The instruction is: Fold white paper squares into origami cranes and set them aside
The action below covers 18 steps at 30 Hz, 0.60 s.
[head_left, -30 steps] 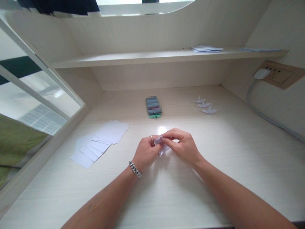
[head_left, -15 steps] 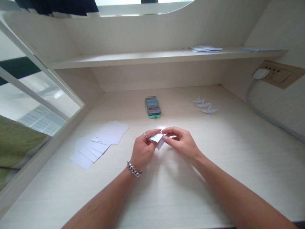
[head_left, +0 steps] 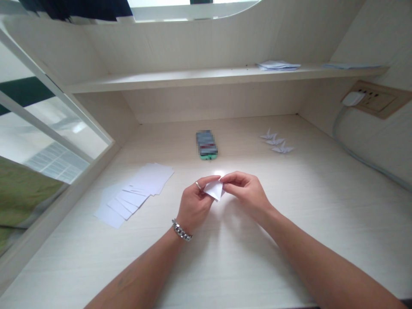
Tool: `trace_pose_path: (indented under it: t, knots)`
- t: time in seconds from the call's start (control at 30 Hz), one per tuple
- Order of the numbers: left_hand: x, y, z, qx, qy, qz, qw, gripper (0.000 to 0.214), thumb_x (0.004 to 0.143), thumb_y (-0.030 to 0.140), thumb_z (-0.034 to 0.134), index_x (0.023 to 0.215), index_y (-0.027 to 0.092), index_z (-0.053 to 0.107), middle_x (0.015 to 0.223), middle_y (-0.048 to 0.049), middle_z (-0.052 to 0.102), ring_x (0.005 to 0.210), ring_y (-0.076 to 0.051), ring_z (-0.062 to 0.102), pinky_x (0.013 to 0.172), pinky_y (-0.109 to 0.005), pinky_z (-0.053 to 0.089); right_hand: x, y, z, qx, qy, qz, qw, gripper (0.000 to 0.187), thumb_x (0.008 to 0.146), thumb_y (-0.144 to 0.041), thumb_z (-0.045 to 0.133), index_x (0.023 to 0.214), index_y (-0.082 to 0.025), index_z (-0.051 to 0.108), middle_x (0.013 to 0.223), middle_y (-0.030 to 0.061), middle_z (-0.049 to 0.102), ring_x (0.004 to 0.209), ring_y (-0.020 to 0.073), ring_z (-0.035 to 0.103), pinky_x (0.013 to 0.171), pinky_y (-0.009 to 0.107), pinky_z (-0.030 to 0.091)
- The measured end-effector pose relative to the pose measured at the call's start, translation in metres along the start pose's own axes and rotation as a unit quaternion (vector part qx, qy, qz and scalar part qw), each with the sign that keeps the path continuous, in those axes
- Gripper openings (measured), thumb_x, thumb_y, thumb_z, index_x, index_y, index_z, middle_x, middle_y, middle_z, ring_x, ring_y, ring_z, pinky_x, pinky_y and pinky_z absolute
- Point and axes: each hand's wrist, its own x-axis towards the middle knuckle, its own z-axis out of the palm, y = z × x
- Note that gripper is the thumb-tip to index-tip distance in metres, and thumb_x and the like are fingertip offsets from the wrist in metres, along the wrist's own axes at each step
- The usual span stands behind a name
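A small folded white paper [head_left: 215, 189] is held just above the desk, between both hands. My left hand [head_left: 195, 201], with a ring and a chain bracelet, grips its left side, index finger along the top edge and thumb partly hidden behind it. On the right edge, my right hand [head_left: 246, 189] pinches the paper between thumb and fingertips. The paper's near flap comes down to a point. Beyond the hands lies a phone [head_left: 207, 145] with a green edge, its screen blurred. Farther right sit several folded paper cranes [head_left: 282, 148].
Loose white paper sheets [head_left: 141, 189] lie fanned out on the desk at left. A shelf [head_left: 180, 80] crosses the back, bearing a paper stack [head_left: 278, 65]. At right, a white plug [head_left: 353, 98] with a grey cable [head_left: 360, 159] sits in the wall socket [head_left: 381, 102].
The paper's near flap has swung down and now shows a flat, pointed face. My right fingers have shifted slightly along its edge. Everything else stays in place.
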Motion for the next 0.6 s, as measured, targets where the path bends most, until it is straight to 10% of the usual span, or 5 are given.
trace_pose_path:
  t: [0.6]
  knots:
    - [0.0004, -0.0026, -0.0005, -0.010, 0.021, 0.011, 1.000, 0.013, 0.072, 0.011, 0.070, 0.084, 0.016, 0.072, 0.081, -0.0021, 0.072, 0.068, -0.012, 0.064, 0.059, -0.019, 0.049, -0.0019, -0.0032, -0.0014, -0.056, -0.004, -0.016, 0.998, 0.010, 0.069, -0.019, 0.071, 0.078, -0.018, 0.075, 0.079, 0.0037, 0.073, 0.075, 0.0186, 0.068, 0.068, 0.028, 0.052]
